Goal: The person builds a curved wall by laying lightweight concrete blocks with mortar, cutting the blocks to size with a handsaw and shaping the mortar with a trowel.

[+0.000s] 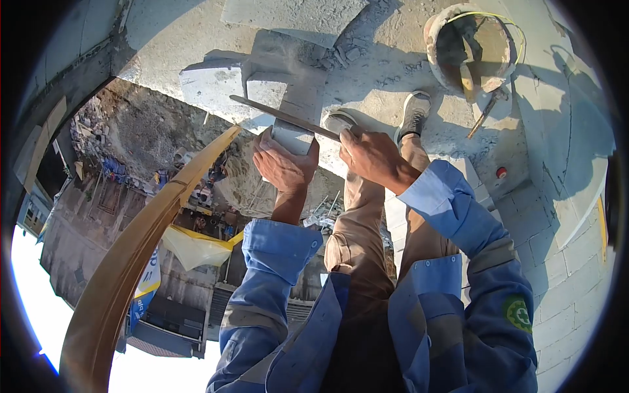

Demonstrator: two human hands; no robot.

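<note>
My left hand (pixel 285 165) is closed around the near end of a pale grey concrete block (pixel 293 137). A long, narrow, flat blade (pixel 278 115) lies across the top of that block, pointing to the upper left. My right hand (pixel 375 156) grips its near end, the fingers wrapped so that any handle is hidden. Beyond the block sit more cut pieces of light block (pixel 213 84), dusty on top. My shoes (pixel 415 112) stand on the dusty slab just to the right.
A mortar-crusted bucket (pixel 435 56) with tools inside stands at upper right, a hammer (pixel 486 114) beside it. A block wall (pixel 557 281) runs along the right. On the left a wooden pole (pixel 141 255) slants past an open drop, with roofs and rubble far below.
</note>
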